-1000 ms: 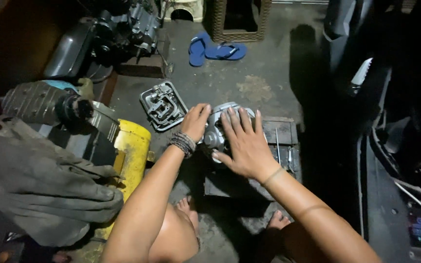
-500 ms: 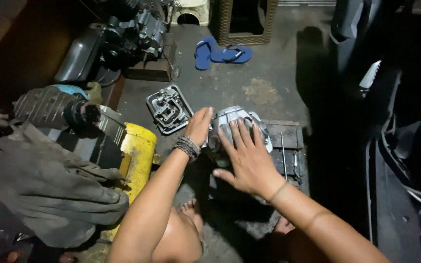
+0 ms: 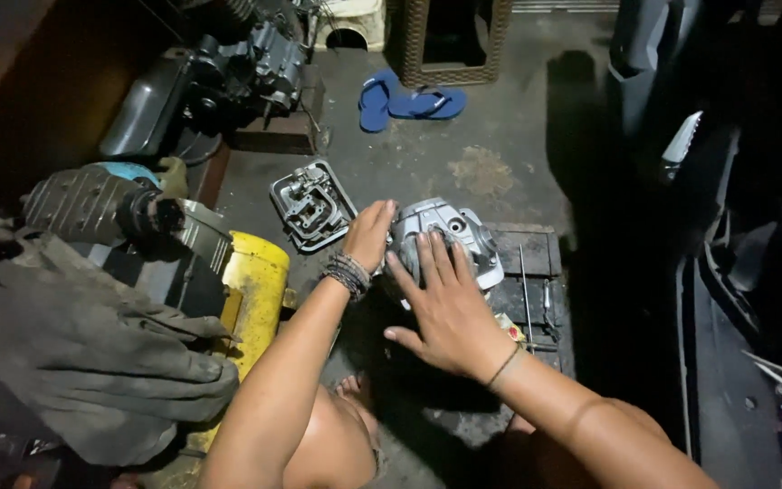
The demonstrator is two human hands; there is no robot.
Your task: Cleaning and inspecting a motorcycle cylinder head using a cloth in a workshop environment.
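We grip grey engine casting (image 3: 450, 237) on dark block (image 3: 536, 272): left hand (image 3: 370, 234) clasps side; right hand (image 3: 441, 308) spread flat atop; separate cover (image 3: 311, 204) lies apart; casting seems unopened.

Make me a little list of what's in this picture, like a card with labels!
Place: dim workshop floor
Left hand: on the side of a silver engine part
Right hand: flat on top of the same part
Under the part: dark tray with thin tools
Beside left hand: open metal cover
Far left: grey cloth, yellow container
At the back: blue flip-flops
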